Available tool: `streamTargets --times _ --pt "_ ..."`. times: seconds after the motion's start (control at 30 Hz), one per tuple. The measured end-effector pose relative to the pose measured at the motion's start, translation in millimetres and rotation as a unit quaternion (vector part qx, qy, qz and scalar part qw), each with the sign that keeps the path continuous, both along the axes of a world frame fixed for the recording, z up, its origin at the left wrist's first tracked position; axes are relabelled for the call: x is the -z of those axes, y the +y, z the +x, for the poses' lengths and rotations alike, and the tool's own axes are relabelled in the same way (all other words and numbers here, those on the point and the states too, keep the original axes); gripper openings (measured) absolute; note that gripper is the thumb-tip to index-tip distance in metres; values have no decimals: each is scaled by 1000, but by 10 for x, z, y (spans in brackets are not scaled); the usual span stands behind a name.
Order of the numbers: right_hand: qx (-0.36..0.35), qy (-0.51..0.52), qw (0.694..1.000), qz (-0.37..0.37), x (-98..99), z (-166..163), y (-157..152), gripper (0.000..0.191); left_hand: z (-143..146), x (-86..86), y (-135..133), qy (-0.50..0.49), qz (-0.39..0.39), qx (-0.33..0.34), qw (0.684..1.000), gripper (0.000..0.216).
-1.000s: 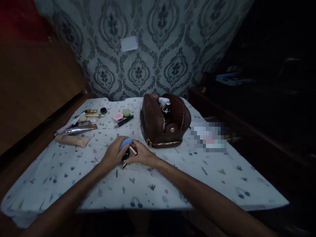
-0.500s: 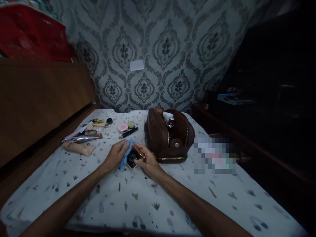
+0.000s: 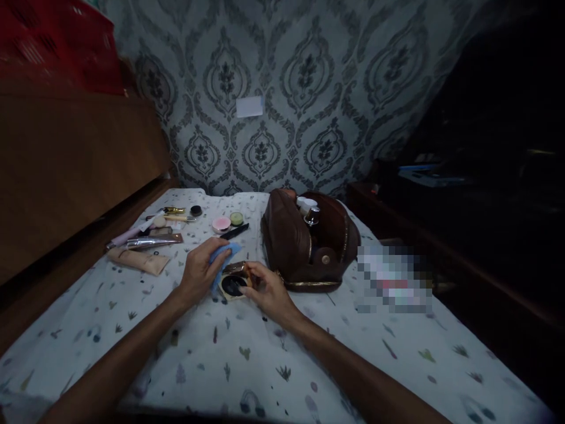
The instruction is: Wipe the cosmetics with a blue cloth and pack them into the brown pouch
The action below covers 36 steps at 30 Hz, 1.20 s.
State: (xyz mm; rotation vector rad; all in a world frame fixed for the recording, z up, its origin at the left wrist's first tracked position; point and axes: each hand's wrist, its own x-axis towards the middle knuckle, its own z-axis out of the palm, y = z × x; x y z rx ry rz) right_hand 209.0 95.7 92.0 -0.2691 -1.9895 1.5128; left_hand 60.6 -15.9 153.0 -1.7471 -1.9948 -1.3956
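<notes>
My left hand [image 3: 203,266] is closed on a blue cloth [image 3: 226,253], pinched between thumb and fingers. Beside it, my right hand [image 3: 268,291] grips a square compact [image 3: 233,285] by its right edge. The compact has a gold-toned rim and a round black area on the face towards me. Its far part seems raised like a lid, though the dim light blurs the detail. Just right of my right hand stands a brown makeup bag [image 3: 289,247], unzipped, with a silver-capped bottle [image 3: 312,215] and white-lidded items inside.
Left on the patterned sheet [image 3: 185,365] lie a beige tube [image 3: 139,261], a silver tube [image 3: 154,241] and several small cosmetics. A pink round compact [image 3: 221,224], a green-lidded jar [image 3: 236,219] and a black pen-like stick [image 3: 235,231] lie behind my hands. A wooden cabinet [image 3: 79,153] borders the left.
The compact has turned in my right hand, now showing a round black area instead of its lettered black face. My left hand has drawn slightly left with the cloth, away from the compact.
</notes>
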Motion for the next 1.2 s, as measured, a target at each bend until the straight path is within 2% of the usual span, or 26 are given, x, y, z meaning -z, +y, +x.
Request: streamTargets --times 0.17,0.27,0.4,0.63,1.03,1.13,1.2 --pt "10 -2 1000 16 27 1 0 29 62 30 -49 160 -2 75 984 22" --pt "4 2 1000 7 35 -1 14 30 79 61 -86 211 -15 100 972 27" --pt "-13 23 1000 -5 15 2 30 31 43 55 -131 192 -37 115 974 32" --pt "-7 4 1000 2 -42 25 49 27 -104 59 -237 189 -51 112 974 26" --pt "-14 -15 1000 -7 6 0 43 33 -224 257 -481 140 -41 90 985 29" --pt "-32 -29 999 -13 15 4 25 36 -239 299 -502 109 -34 79 990 28" --pt "-40 -49 998 -3 25 5 12 32 -276 333 -519 80 -39 66 994 26"
